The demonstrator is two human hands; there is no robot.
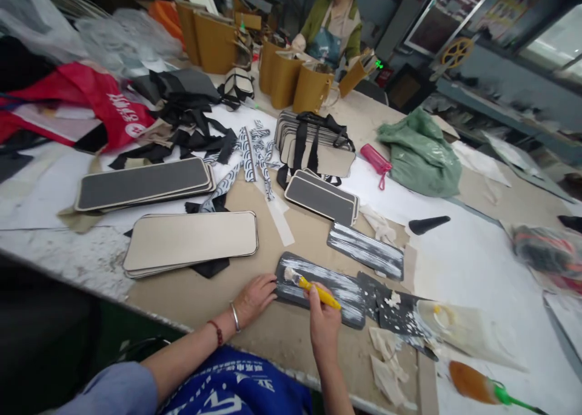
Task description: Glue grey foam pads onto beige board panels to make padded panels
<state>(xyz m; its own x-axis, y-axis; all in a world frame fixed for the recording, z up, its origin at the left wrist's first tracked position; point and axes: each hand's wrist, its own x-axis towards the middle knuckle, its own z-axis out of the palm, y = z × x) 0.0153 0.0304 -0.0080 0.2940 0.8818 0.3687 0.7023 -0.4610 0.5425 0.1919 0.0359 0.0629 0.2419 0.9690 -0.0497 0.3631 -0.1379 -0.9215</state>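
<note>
A dark rounded panel (345, 297), streaked with white glue-like paste, lies flat before me. My right hand (324, 324) grips a yellow-handled brush (321, 292), whose white-coated bristles touch the panel near its left end. At that same end rests my left hand (255, 301), fingers stretched out and their tips against the panel's edge. A second streaked dark panel (366, 248) lies just beyond. To the left is a stack of beige panels (193, 239). On the right, a translucent container (473, 333) lies on its side by a paste-spattered dark sheet (400, 312).
Dark-faced panels (145, 183) are stacked farther left, and a smaller stack (321, 195) lies ahead. Beyond are strapped boards (313, 142), a pink pouch (376, 159) and a green bag (421, 151). An amber bottle (473, 381) lies front right. A person (331, 27) stands across the table.
</note>
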